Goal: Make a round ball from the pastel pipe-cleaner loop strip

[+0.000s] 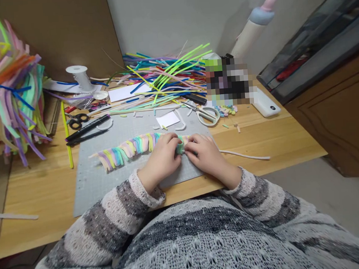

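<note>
- Fuzzy strip (133,148) with lots of soft colors lies on the gray mat (91,188), on the table (48,193).
- The left hand (166,152) pinches the strip at a green bit.
- The right hand (205,151) pinches it there too, just beside the left hand.
- A thin white stick (248,154) pokes out past the right hand.
- Scissors (205,114) with white handles lie behind the right hand.
</note>
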Demonstrator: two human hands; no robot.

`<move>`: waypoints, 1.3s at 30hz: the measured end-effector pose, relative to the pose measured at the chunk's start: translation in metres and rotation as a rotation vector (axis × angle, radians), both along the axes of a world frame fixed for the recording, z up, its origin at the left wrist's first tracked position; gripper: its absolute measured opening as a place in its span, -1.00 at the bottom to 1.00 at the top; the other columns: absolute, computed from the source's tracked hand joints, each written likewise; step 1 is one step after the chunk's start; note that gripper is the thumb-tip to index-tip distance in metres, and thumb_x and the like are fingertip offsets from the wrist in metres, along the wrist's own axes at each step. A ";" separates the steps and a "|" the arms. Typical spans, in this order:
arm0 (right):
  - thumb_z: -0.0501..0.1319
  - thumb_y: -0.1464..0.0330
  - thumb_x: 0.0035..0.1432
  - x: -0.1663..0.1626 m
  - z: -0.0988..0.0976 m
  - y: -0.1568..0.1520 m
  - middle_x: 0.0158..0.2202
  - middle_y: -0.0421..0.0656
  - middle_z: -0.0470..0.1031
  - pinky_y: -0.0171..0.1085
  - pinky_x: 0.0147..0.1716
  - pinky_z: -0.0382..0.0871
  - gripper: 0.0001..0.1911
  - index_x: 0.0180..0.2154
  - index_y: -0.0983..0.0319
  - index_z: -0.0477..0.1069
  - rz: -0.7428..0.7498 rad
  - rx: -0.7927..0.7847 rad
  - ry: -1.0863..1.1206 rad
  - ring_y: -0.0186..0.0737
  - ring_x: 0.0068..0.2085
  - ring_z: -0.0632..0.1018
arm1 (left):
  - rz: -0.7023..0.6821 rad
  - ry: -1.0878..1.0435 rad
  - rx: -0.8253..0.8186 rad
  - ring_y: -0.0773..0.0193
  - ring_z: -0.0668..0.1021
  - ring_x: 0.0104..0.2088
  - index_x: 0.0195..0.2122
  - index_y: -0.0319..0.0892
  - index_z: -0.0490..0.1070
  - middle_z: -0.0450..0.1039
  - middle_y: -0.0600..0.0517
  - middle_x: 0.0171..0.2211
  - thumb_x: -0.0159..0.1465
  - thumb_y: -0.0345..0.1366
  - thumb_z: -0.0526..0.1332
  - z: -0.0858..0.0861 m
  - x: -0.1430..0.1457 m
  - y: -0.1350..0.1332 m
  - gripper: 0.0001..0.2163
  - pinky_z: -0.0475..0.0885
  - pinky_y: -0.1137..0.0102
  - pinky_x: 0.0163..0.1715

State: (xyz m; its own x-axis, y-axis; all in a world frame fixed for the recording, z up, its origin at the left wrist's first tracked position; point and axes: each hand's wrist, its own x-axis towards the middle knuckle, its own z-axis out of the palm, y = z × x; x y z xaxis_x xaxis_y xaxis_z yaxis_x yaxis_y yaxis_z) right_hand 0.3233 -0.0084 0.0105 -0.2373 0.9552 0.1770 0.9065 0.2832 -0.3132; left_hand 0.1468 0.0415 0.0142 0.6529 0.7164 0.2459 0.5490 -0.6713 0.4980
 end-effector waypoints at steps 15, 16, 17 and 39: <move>0.15 0.46 0.26 -0.013 0.012 0.006 -0.25 -0.07 0.49 -0.18 -0.22 0.10 -0.86 -0.33 0.24 0.47 0.079 -0.037 -0.106 -0.13 -0.18 0.42 | 0.051 0.075 0.007 0.07 0.44 -0.14 -0.33 -0.14 0.50 0.46 -0.05 -0.18 0.19 -0.41 0.20 -0.002 -0.005 0.001 -0.90 0.36 0.15 -0.11; 0.16 0.46 0.26 -0.012 0.011 0.006 -0.24 -0.08 0.48 -0.19 -0.20 0.12 -0.86 -0.34 0.25 0.47 0.080 -0.056 -0.055 -0.13 -0.17 0.43 | 0.055 0.064 -0.002 0.07 0.44 -0.14 -0.34 -0.15 0.50 0.46 -0.05 -0.18 0.19 -0.41 0.20 -0.003 -0.004 0.001 -0.91 0.36 0.15 -0.11; 0.17 0.47 0.25 -0.011 0.009 0.007 -0.24 -0.08 0.48 -0.20 -0.18 0.15 -0.88 -0.34 0.25 0.46 0.082 -0.073 -0.004 -0.14 -0.17 0.43 | 0.062 0.056 -0.010 0.07 0.44 -0.14 -0.34 -0.15 0.50 0.47 -0.05 -0.18 0.19 -0.41 0.21 -0.004 -0.004 0.002 -0.92 0.36 0.15 -0.11; 0.17 0.44 0.18 -0.011 0.005 0.005 -0.14 -0.06 0.45 -0.15 -0.14 0.14 -0.90 -0.25 0.22 0.44 0.014 -0.026 -0.048 -0.07 -0.12 0.42 | 0.056 0.071 -0.029 0.07 0.46 -0.16 -0.39 -0.17 0.50 0.50 -0.04 -0.17 0.23 -0.40 0.18 -0.001 -0.004 0.002 -0.89 0.35 0.13 -0.11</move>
State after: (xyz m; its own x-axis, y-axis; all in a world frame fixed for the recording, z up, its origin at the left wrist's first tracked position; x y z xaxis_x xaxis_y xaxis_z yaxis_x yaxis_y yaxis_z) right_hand 0.3119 -0.0034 0.0153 -0.2586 0.9557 0.1405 0.9166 0.2887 -0.2767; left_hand 0.1432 0.0432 0.0132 0.6264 0.7586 0.1792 0.6203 -0.6243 0.4748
